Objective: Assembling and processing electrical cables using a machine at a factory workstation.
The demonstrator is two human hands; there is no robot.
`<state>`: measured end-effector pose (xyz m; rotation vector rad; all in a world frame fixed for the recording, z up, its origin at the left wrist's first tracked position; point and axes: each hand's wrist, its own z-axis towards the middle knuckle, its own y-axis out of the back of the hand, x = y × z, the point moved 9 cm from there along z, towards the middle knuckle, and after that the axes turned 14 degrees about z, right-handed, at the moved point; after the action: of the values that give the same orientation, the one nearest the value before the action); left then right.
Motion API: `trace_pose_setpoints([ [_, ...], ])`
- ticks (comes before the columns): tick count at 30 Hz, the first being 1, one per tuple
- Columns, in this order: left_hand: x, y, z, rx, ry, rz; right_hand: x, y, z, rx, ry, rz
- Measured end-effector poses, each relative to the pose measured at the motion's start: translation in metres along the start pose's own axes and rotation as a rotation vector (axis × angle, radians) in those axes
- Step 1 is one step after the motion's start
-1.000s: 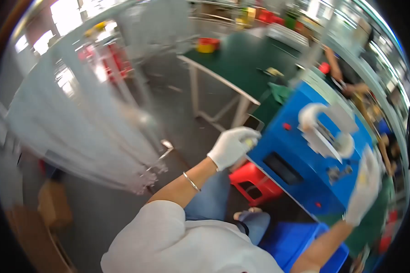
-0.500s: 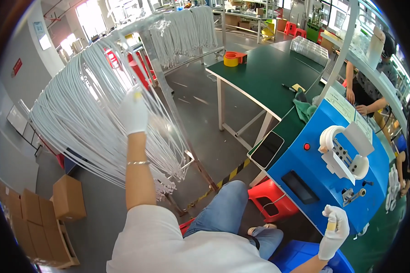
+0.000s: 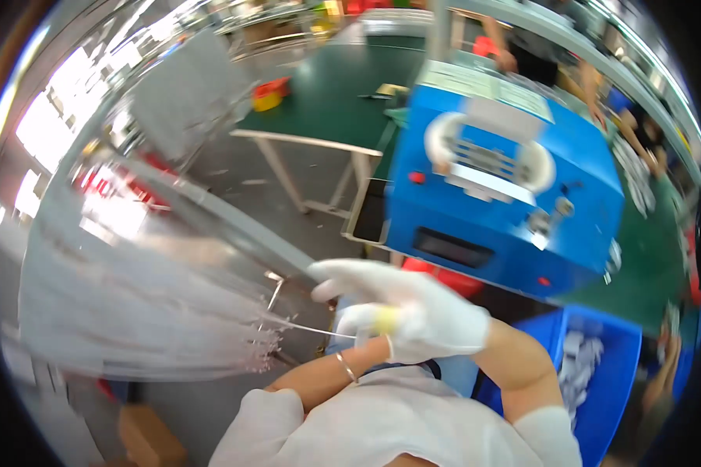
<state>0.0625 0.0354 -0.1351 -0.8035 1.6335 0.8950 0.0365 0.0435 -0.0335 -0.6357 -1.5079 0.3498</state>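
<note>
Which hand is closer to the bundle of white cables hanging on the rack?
Left. The left hand pinches a thin strand running from the white cable bundle. The right hand lies over it, further from the bundle, toward the blue machine.

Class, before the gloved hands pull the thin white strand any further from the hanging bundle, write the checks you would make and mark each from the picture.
1. One strand only between the hands: cannot tell, motion blur.
2. Left hand and right hand gloved: ok.
3. Grip closed on the strand: cannot tell.
4. Bundle of white strands hanging on its rack: ok.
5. Blue machine apart from the hands: ok.
</note>
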Motion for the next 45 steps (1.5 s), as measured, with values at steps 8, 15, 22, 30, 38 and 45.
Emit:
trace_pose_setpoints([
  [8,-0.066,0.054,-0.002,-0.511,-0.189,0.383,0.035,0.076,-0.089,-0.432,0.140,-0.238],
  [15,-0.097,0.150,-0.157,-0.414,-1.094,-0.378,-0.001,0.168,-0.227,-0.286,0.737,0.677],
  [22,-0.031,0.123,-0.107,-0.912,-0.805,-1.413,0.024,0.177,-0.370,-1.840,0.789,-1.202],
  [30,-0.106,0.012,0.055,-0.394,-0.324,-0.500,0.055,0.080,-0.210,-0.959,0.499,-0.842],
  [38,-0.084,0.139,0.026,-0.829,-0.339,-0.423,0.071,0.133,-0.293,-1.367,0.550,-0.910],
  [45,-0.094,0.161,0.044,-0.824,-0.285,-0.296,0.094,0.136,-0.305,-1.445,0.729,-1.022],
])
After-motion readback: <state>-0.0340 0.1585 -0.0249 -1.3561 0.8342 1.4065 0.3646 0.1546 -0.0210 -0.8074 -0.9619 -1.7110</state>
